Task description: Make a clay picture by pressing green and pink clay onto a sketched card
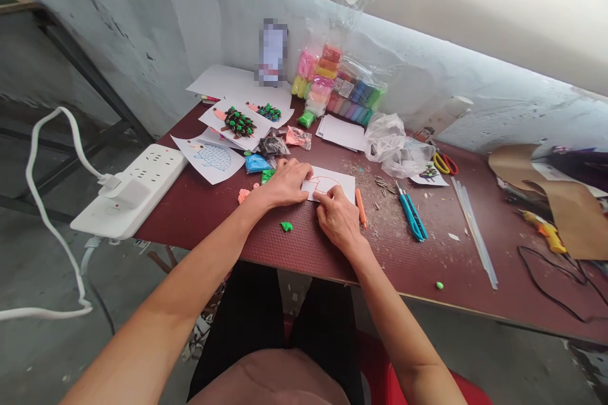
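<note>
My left hand (285, 182) lies flat, its fingertips on the left edge of a white card (339, 185) that bears an orange outline drawing. My right hand (338, 218) presses on the card's lower edge, with fingertips pinched together and nothing visible between them. Just right of that hand lies an orange marker (361, 207). A green clay lump (285, 226) sits on the maroon table (394, 253) below my left hand, and small orange clay bits (244, 195) lie to its left.
Hedgehog clay pictures (237, 128) and bagged clay packs (342, 82) crowd the back of the table. To the right lie teal-handled cutters (412, 215), scissors (445, 163), glue sticks (475, 234) and a yellow glue gun (546, 232). A white power strip (128, 190) rests at the left edge.
</note>
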{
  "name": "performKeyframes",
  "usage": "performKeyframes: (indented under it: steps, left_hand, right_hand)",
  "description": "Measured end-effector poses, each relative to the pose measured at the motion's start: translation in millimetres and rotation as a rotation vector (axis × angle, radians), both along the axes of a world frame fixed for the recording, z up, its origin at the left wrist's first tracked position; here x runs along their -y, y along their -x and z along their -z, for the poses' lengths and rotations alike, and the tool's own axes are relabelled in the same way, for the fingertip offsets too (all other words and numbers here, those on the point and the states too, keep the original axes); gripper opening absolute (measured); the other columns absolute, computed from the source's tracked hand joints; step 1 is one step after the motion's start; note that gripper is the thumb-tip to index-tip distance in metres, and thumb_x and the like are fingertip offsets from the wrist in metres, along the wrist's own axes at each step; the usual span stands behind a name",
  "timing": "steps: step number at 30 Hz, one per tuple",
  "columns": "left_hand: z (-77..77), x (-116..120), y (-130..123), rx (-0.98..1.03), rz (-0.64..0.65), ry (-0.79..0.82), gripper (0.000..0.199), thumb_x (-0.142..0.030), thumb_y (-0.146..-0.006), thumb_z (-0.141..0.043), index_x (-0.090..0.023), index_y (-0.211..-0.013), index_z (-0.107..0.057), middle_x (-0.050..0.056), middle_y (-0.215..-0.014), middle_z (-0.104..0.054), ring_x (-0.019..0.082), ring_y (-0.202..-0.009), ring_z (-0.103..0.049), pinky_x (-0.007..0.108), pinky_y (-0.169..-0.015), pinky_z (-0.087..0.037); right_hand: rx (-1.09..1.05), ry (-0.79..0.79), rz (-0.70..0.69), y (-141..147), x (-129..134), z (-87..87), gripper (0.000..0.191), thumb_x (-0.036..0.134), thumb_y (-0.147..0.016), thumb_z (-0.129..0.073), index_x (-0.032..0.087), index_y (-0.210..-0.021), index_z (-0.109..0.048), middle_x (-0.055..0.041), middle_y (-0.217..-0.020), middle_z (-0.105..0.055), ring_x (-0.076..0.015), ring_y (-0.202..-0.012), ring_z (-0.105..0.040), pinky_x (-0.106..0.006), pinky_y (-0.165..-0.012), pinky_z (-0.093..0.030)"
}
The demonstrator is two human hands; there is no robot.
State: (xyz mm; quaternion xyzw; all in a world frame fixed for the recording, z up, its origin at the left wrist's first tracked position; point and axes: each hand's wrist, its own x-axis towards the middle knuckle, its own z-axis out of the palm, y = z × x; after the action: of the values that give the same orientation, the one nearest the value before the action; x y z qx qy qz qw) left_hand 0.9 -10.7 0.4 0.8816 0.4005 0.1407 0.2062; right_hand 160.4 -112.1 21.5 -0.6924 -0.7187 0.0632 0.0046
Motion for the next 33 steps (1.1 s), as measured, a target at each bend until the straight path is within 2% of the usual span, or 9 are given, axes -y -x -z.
performKeyframes:
  steps: [6, 12, 14, 17, 21, 24, 27, 29, 33]
  left_hand:
    - [4.5, -5, 1, 0.071, 0.011, 0.017, 0.021, -0.025, -0.082, -0.060, -0.021, -0.103, -0.061, 0.007, -0.111, -0.072, 0.028, -0.109, -0.061, 0.044, -0.102, -0.036]
    - [12.2, -6, 0, 0.139, 0.011, -0.073, 0.020, -0.015, -0.085, -0.053, -0.020, -0.101, -0.065, 0.006, -0.103, -0.075, 0.026, -0.100, -0.064, 0.044, -0.099, -0.038]
    - [14.1, -7, -1, 0.175, 0.009, -0.104, 0.023, -0.011, -0.084, -0.052, -0.020, -0.100, -0.066, 0.006, -0.102, -0.075, 0.026, -0.099, -0.065, 0.043, -0.097, -0.040]
    - [15.5, -9, -3, 0.243, 0.008, -0.133, 0.027, -0.006, -0.081, -0.052, -0.019, -0.098, -0.068, 0.006, -0.099, -0.076, 0.025, -0.096, -0.066, 0.040, -0.093, -0.045]
    - [14.1, -10, -5, 0.379, 0.041, -0.133, 0.027, -0.002, -0.079, -0.051, -0.018, -0.094, -0.067, 0.006, -0.095, -0.075, 0.022, -0.093, -0.066, 0.035, -0.087, -0.050]
    - [11.7, -11, -6, 0.496, 0.040, -0.119, 0.024, -0.002, -0.080, -0.051, -0.016, -0.092, -0.066, 0.006, -0.092, -0.073, 0.020, -0.089, -0.066, 0.033, -0.084, -0.052]
    - [9.9, -10, -7, 0.578, 0.015, -0.111, 0.022, -0.002, -0.083, -0.051, -0.015, -0.091, -0.065, 0.006, -0.091, -0.072, 0.018, -0.087, -0.067, 0.030, -0.083, -0.053]
    - [9.4, -10, -7, 0.579, 0.007, -0.114, 0.023, -0.001, -0.082, -0.050, -0.015, -0.092, -0.066, 0.006, -0.091, -0.073, 0.018, -0.086, -0.068, 0.029, -0.082, -0.053]
    - [9.3, -7, -6, 0.488, 0.029, -0.098, 0.031, 0.001, -0.080, -0.048, -0.015, -0.098, -0.068, 0.005, -0.091, -0.075, 0.017, -0.083, -0.069, 0.028, -0.078, -0.052]
  right_hand:
    - [-0.130, -0.099, -0.059, -4, 3, 12.0, 0.033, 0.028, -0.103, -0.049, 0.027, -0.123, -0.076, -0.0074, -0.114, -0.064, -0.0186, -0.092, -0.061, -0.027, -0.071, -0.039]
    - [-0.402, -0.208, -0.257, -3, 6, 32.2, 0.016, 0.027, -0.098, -0.065, 0.024, -0.096, -0.080, -0.0030, -0.089, -0.064, -0.0152, -0.077, -0.059, -0.026, -0.071, -0.042]
    - [-0.409, -0.244, -0.238, -3, 6, 35.0, 0.016, 0.028, -0.098, -0.065, 0.023, -0.092, -0.079, -0.0027, -0.085, -0.064, -0.0150, -0.074, -0.059, -0.027, -0.067, -0.040]
    - [-0.380, -0.325, -0.132, -9, 6, 36.2, 0.019, 0.028, -0.099, -0.063, 0.021, -0.089, -0.078, -0.0035, -0.085, -0.064, -0.0159, -0.075, -0.060, -0.027, -0.066, -0.040]
    - [-0.323, -0.421, -0.021, -16, 5, 36.5, 0.021, 0.024, -0.099, -0.057, 0.021, -0.097, -0.077, -0.0058, -0.092, -0.066, -0.0177, -0.079, -0.063, -0.029, -0.069, -0.044]
    - [-0.293, -0.480, -0.064, -16, 4, 36.3, 0.024, 0.022, -0.100, -0.054, 0.021, -0.108, -0.077, -0.0088, -0.100, -0.070, -0.0200, -0.083, -0.064, -0.033, -0.077, -0.049]
    - [-0.364, -0.530, -0.146, -15, 2, 35.8, 0.028, 0.018, -0.100, -0.049, 0.021, -0.113, -0.074, -0.0113, -0.108, -0.073, -0.0238, -0.097, -0.067, -0.039, -0.089, -0.051]
    - [-0.437, -0.543, -0.152, -15, 2, 35.9, 0.030, 0.014, -0.098, -0.046, 0.021, -0.111, -0.072, -0.0110, -0.108, -0.075, -0.0248, -0.102, -0.068, -0.040, -0.093, -0.052]
    - [-0.567, -0.507, -0.099, -16, 2, 36.1, 0.027, 0.010, -0.092, -0.046, 0.022, -0.101, -0.068, -0.0076, -0.097, -0.077, -0.0243, -0.095, -0.069, -0.039, -0.089, -0.052]
